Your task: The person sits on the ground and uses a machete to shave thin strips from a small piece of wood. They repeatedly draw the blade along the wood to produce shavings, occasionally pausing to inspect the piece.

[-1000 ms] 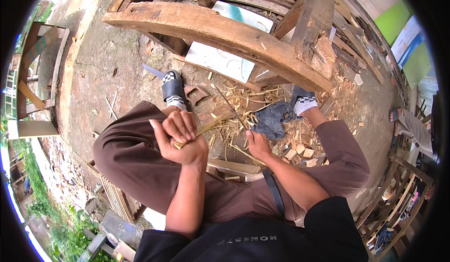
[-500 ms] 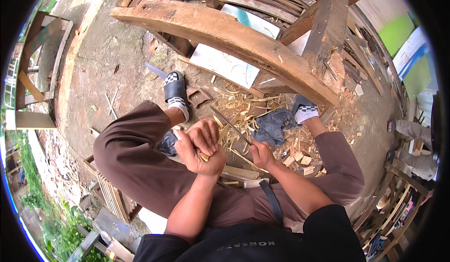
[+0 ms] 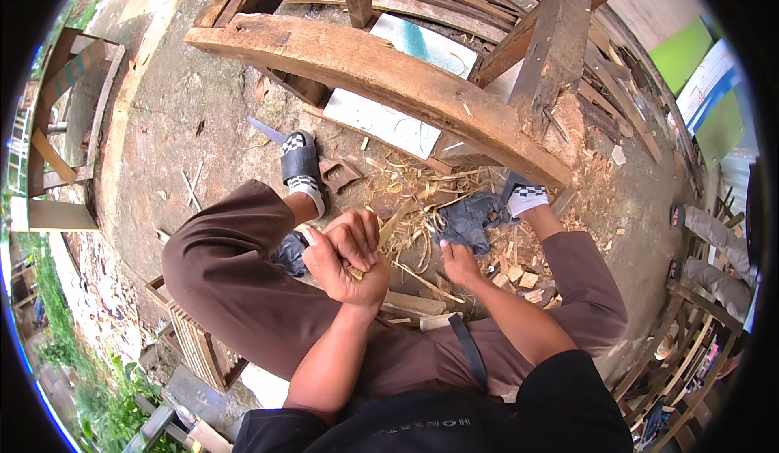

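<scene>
My left hand (image 3: 347, 258) is closed in a fist above my bent left leg. The yellowish end of a wooden strip (image 3: 355, 273) shows below its fingers. A pale length (image 3: 395, 220) lies just beyond the knuckles; I cannot tell whether it is the same piece. To the right, my right hand (image 3: 459, 263) is wrapped round the handle of a knife, with the handle hidden in the grip. The thin knife blade (image 3: 425, 213), smeared by motion, points up and away over the shavings (image 3: 406, 179). The two hands are apart.
A heavy wooden frame (image 3: 365, 68) stands ahead, over a white board (image 3: 381, 120). A dark plastic bag (image 3: 471, 219), a brown block (image 3: 339, 174) and wood offcuts (image 3: 527, 279) lie between my feet. A slatted crate (image 3: 195, 339) is at left. Another person's legs (image 3: 718, 250) show at right.
The knife blade has swung more upright and away from the left hand, and the right hand has shifted slightly right. My left hand stays in place. The view has tilted slightly.
</scene>
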`<action>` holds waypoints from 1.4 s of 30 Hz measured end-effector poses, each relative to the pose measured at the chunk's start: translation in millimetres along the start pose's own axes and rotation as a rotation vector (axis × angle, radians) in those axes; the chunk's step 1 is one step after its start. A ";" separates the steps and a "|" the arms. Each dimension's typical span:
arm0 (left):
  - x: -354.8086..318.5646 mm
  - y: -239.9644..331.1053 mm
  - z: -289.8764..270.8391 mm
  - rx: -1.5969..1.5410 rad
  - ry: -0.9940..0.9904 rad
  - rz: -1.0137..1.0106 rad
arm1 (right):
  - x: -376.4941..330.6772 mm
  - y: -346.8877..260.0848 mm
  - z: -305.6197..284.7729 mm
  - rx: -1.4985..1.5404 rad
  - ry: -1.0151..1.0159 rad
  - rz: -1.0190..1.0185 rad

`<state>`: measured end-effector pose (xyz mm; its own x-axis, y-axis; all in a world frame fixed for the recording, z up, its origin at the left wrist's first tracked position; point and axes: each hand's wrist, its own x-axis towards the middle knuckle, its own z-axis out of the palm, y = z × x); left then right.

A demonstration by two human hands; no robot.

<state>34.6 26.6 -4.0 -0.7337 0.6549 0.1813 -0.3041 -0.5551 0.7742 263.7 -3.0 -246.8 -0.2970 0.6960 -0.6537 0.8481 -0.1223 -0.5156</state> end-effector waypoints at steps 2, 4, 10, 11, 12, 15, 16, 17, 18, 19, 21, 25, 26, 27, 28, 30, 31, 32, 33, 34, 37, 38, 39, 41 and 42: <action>-2.7 -0.6 -1.8 0.021 -0.011 -0.013 | -16.4 -0.6 -13.4 0.104 -0.072 -0.194; -4.7 -1.2 3.8 0.022 -0.058 -0.022 | -14.3 7.6 -12.0 0.115 -0.102 -0.159; -0.2 -0.4 8.0 0.009 -0.006 -0.038 | 2.1 27.4 3.2 -0.010 -0.027 0.015; -2.8 0.1 7.9 0.014 -0.012 -0.041 | -4.8 30.7 -3.5 0.013 -0.022 -0.018; -2.7 -0.7 8.9 0.015 -0.028 -0.045 | -9.2 27.9 -10.7 0.042 -0.008 -0.050; -2.7 -3.2 12.0 0.100 -0.072 0.009 | -2.7 16.7 -0.2 0.141 -0.103 0.072; -4.1 -4.1 12.7 0.101 -0.070 0.010 | -4.9 13.4 5.5 0.163 -0.127 0.139; -6.0 -4.3 13.6 0.091 -0.072 -0.003 | -17.4 15.4 6.6 0.208 -0.002 -0.113; -7.0 -3.6 13.3 0.082 -0.072 -0.011 | -22.4 3.4 -2.5 0.214 -0.011 -0.197; -8.7 -3.1 13.3 0.074 -0.072 -0.021 | -27.8 -8.9 -12.9 0.220 -0.020 -0.279; -9.9 -3.1 13.6 0.083 -0.075 -0.021 | -26.2 1.6 -13.0 0.183 -0.015 -0.345; -0.7 -2.6 12.9 0.089 -0.083 -0.004 | 1.0 20.9 -18.1 -0.148 -0.042 0.170; 0.3 -3.7 14.4 0.070 -0.079 0.002 | 0.5 26.2 -16.1 -0.080 -0.064 0.150; -1.9 -5.5 12.5 0.058 -0.063 0.008 | -3.7 24.4 -17.5 -0.019 -0.099 0.127; -3.7 -6.7 11.2 0.046 -0.046 0.013 | -7.4 22.5 -19.0 0.042 -0.134 0.105; -3.2 -6.4 8.8 0.048 -0.044 0.022 | -14.6 12.9 -23.9 0.063 -0.150 -0.069; -2.4 -6.0 7.4 0.048 -0.042 0.026 | -16.5 8.9 -25.9 0.072 -0.158 -0.155; -2.1 -7.7 4.1 0.050 -0.038 0.014 | -12.5 10.4 -23.1 0.037 -0.180 -0.030; -1.8 -9.7 2.6 0.048 -0.040 0.001 | -6.6 14.2 -19.8 0.005 -0.197 0.097; 2.9 -8.6 1.9 0.046 -0.048 -0.003 | 2.7 16.5 -16.4 -0.024 -0.207 0.215; 18.9 -0.7 -7.8 0.015 0.009 0.011 | 6.4 33.7 -7.0 -0.046 -0.083 0.173; 25.1 0.3 -15.5 -0.008 0.056 0.016 | 10.3 36.8 -6.4 -0.013 -0.090 0.174; 34.0 3.3 -24.8 -0.092 0.150 -0.034 | 14.7 40.2 -11.7 0.011 -0.100 0.172; 49.1 17.6 -53.8 -0.020 0.296 -0.030 | 15.7 31.6 -28.3 0.036 -0.144 0.183; 55.9 23.9 -70.5 -0.018 0.325 -0.006 | 16.7 33.0 -30.7 0.060 -0.125 0.154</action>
<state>-56.5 13.8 -18.2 -0.8866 0.4616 -0.0287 -0.3175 -0.5623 0.7636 300.2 26.2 -257.7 -0.2214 0.5727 -0.7893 0.8610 -0.2653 -0.4340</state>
